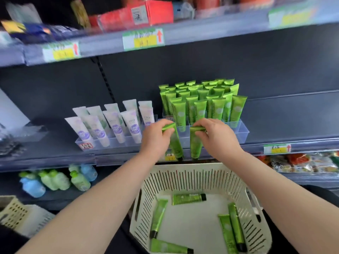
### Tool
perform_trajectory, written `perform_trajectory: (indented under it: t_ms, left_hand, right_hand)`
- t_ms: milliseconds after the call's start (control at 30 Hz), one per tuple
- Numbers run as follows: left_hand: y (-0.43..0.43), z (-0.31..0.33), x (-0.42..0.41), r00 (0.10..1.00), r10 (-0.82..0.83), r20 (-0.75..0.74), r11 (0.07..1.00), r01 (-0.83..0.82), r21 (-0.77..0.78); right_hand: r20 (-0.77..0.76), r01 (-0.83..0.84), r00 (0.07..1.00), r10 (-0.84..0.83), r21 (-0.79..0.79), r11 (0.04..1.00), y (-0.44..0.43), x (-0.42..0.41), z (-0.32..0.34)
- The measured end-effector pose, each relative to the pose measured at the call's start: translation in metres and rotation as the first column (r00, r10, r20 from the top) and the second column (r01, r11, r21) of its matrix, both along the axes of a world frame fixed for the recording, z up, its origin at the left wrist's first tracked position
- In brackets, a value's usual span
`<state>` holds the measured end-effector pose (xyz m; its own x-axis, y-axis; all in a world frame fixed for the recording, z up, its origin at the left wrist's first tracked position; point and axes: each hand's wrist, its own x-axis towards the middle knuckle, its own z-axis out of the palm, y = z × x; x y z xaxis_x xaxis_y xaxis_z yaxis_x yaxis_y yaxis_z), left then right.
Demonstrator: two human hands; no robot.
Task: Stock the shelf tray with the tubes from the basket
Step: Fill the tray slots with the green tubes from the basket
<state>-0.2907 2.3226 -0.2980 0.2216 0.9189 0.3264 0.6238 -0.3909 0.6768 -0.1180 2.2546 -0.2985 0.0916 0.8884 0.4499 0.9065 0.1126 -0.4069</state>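
Observation:
Both hands are raised in front of the clear shelf tray, which holds several upright green tubes. My left hand pinches the crimped top of one green tube that hangs cap down. My right hand pinches the top of a second green tube, also cap down. The two held tubes hang side by side just before the tray's front wall. Below them, the white slotted basket holds several loose green tubes lying flat.
A second clear tray of white and purple tubes stands to the left on the same shelf. Price tags line the shelf edge. Small bottles sit on the shelf below, and another cream basket is at the lower left.

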Motion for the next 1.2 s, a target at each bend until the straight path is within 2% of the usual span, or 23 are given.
perform_trajectory:
  t_ms: [267,467,633,1000,1200]
  left_hand:
    - [0.046,0.055,0.001,0.996,0.093,-0.018,0.988,-0.090,0.127]
    - [0.091,0.060,0.009,0.986,0.063,-0.153,0.983,-0.035,0.178]
    - [0.131,0.052,0.017,0.944,0.033,-0.327,0.991,0.012,0.136]
    - [0.159,0.039,0.023,0.831,-0.011,-0.555,0.993,0.077,0.095]
    - [0.148,0.044,0.018,0.838,0.037,-0.544,0.975,0.090,0.205]
  right_hand:
    - [0.011,0.017,1.000,-0.019,0.149,0.989,0.043,-0.002,0.044]
    - [0.131,-0.011,0.991,-0.002,0.097,0.995,0.072,0.002,0.043]
    - [0.130,-0.012,0.992,-0.001,0.096,0.995,0.088,0.006,0.039]
    - [0.139,-0.006,0.990,-0.010,0.111,0.994,0.100,0.007,0.028]
    - [0.150,-0.008,0.989,-0.007,0.104,0.995,0.100,0.002,0.030]
